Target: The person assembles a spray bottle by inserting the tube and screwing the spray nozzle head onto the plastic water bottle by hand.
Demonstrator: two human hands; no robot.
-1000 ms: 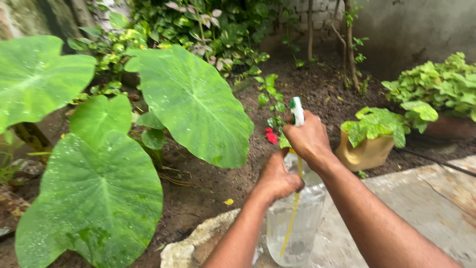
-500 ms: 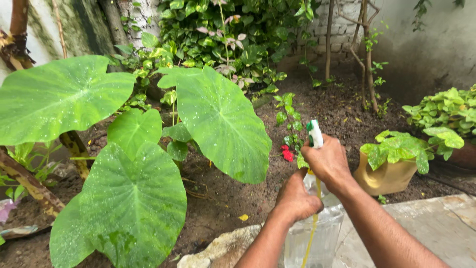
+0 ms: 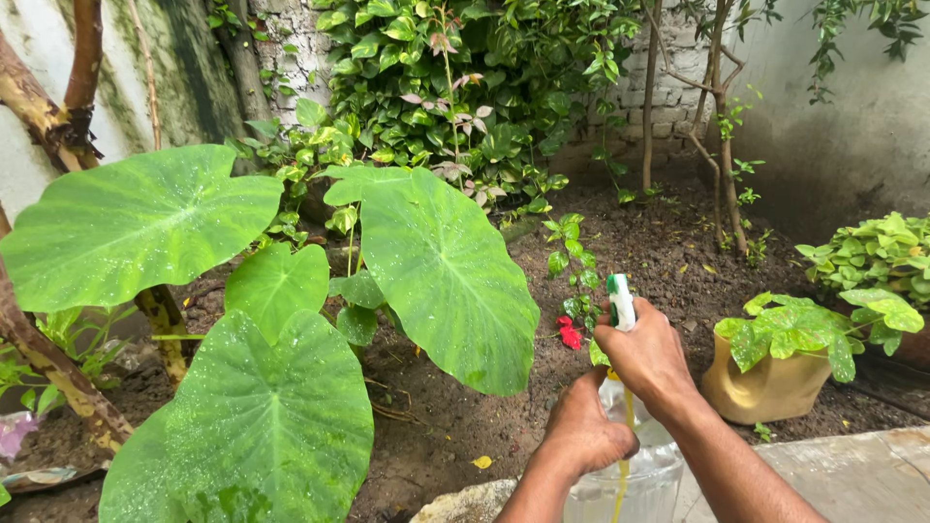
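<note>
A: Gripping a clear spray bottle (image 3: 630, 465) with both hands, lower centre-right of frame. Right hand (image 3: 647, 356) is wrapped around the white-and-green trigger head (image 3: 620, 300), fingers closed over it. Left hand (image 3: 584, 431) is closed on the neck just below.

B: Why two hands?

A: My read: the left steadies the body so the nozzle holds its aim while the right works the trigger. A yellow dip tube (image 3: 623, 455) runs down inside; I can't tell the liquid level.

B: Where's the nozzle pointing?

A: Up and left, toward the big taro leaves (image 3: 441, 276) in the centre. They're speckled with droplets, as is the leaf at lower left (image 3: 276, 416).

B: Anything close to the hands?

A: Small red flower (image 3: 570, 334) just left of the right hand. Tan pot (image 3: 765, 387) with a spotted plant sits at right on dark soil (image 3: 630, 242). Concrete ledge (image 3: 852, 475) is under the forearms, bottom right.
</note>
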